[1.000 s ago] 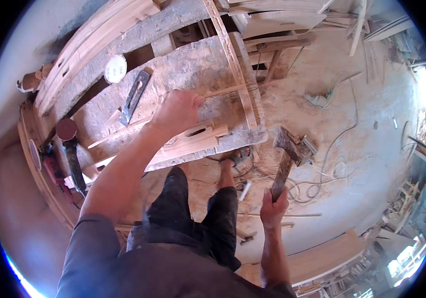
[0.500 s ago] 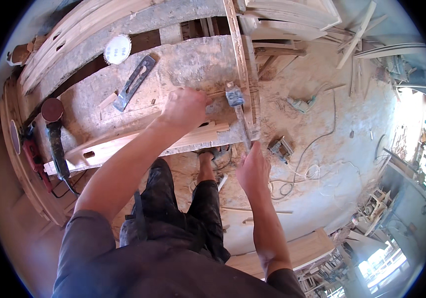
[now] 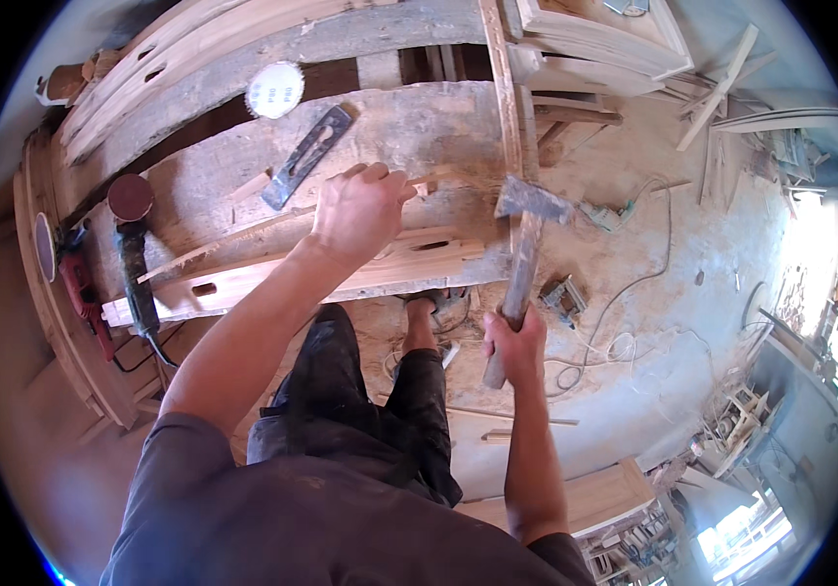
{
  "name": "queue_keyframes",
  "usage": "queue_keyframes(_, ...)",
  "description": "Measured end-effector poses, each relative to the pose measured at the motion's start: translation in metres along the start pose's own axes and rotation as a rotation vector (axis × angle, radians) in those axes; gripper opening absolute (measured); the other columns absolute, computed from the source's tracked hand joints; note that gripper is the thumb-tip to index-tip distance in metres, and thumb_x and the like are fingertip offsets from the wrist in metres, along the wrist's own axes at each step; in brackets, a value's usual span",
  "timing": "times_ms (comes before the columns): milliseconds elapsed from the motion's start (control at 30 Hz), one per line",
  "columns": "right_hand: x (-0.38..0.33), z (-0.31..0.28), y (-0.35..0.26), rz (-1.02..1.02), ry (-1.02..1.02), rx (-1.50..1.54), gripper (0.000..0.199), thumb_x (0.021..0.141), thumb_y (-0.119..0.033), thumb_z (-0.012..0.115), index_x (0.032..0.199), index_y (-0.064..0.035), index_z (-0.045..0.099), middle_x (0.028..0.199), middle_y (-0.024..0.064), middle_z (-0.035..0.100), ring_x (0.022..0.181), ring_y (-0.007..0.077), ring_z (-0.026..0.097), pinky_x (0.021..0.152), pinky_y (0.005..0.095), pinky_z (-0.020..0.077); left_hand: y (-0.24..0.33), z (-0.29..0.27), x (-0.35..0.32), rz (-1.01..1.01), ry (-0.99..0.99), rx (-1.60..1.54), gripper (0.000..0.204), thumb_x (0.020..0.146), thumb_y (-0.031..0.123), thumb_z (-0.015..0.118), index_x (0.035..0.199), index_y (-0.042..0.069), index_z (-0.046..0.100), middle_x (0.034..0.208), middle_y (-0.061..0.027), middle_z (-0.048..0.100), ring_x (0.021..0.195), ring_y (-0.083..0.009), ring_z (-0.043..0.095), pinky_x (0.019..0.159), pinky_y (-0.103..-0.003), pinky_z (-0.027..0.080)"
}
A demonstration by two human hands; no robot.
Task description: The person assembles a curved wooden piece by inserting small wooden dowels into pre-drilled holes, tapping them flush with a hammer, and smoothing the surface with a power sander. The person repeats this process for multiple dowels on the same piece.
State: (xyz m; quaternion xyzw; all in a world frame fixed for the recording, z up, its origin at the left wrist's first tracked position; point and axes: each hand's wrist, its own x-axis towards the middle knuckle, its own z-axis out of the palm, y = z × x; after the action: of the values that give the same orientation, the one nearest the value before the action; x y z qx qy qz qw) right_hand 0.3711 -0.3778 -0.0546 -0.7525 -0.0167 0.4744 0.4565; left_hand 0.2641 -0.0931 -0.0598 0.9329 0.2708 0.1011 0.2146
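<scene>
Your hammer [image 3: 521, 256] is the thing in play: a wooden handle with a dark steel head, raised above the near edge of the surface [image 3: 419, 127], its head up beside the thin upright slat [image 3: 502, 93]. Expect it to be head-heavy and stiff; the weight sits far from your grip, so it will want to swing and twist. Your right hand [image 3: 514, 344] has it low on the handle, fingers [image 3: 499, 337] wrapped tight around the wood near the butt. That low hold gives reach and force, though probably less control; the handle looks dry and dusty, so judge it as fairly sure in the palm rather than slick.

Your left hand [image 3: 358, 210] rests on the long pale wooden rail [image 3: 302, 278] with its slotted mortises, which lies along the front of the surface. The fingers [image 3: 380, 178] are curled down together over something small at the workpiece; what they pinch is hidden beneath them. The rail looks rigid and solid, unlikely to flex, though it could slide on the sawdust if not pressed down.

Further out on the surface lie a dark metal plane [image 3: 306, 156], a round sanding disc [image 3: 275, 90], and at the left an angle grinder [image 3: 134, 254] beside a red power tool [image 3: 77, 288]. Below, the floor [image 3: 663, 322] is thick with shavings and a trailing pale cable [image 3: 624, 293].
</scene>
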Motion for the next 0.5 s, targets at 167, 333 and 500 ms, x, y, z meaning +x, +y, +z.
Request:
queue_keyframes(167, 0.051, -0.002, -0.034, -0.092, -0.17, -0.485, 0.021, 0.094, -0.018, 0.07, 0.104, -0.0011, 0.061, 0.076, 0.0101, 0.068, 0.063, 0.0218, 0.066, 0.058, 0.0363, 0.0521, -0.022, -0.029, -0.012, 0.104, 0.065, 0.039, 0.007, 0.081, 0.01, 0.074, 0.082, 0.011, 0.067, 0.074, -0.0067, 0.059, 0.072, -0.0269, 0.066, 0.059, -0.04, 0.053)
queue_keyframes(333, 0.042, 0.038, -0.106, -0.682, 0.123, -0.585, 0.025, 0.097, -0.019, 0.065, 0.116, -0.0021, 0.068, 0.091, 0.0227, 0.071, 0.082, 0.0388, 0.068, 0.072, 0.0418, 0.0538, -0.02, -0.057, -0.025, 0.169, 0.099, -0.02, 0.011, 0.079, 0.007, 0.076, 0.086, 0.012, 0.069, 0.073, -0.0058, 0.058, 0.07, -0.0269, 0.064, 0.057, -0.04, 0.051)
queue_keyframes(500, 0.039, 0.081, -0.121, -0.59, 0.018, -0.539, 0.014, 0.096, -0.015, 0.065, 0.099, -0.0028, 0.071, 0.078, 0.0246, 0.067, 0.071, 0.0422, 0.066, 0.065, 0.0455, 0.0528, -0.012, -0.073, -0.029, 0.104, 0.042, -0.077, 0.005, 0.084, 0.007, 0.072, 0.087, 0.012, 0.071, 0.074, -0.0063, 0.061, 0.069, -0.0275, 0.065, 0.058, -0.039, 0.052)
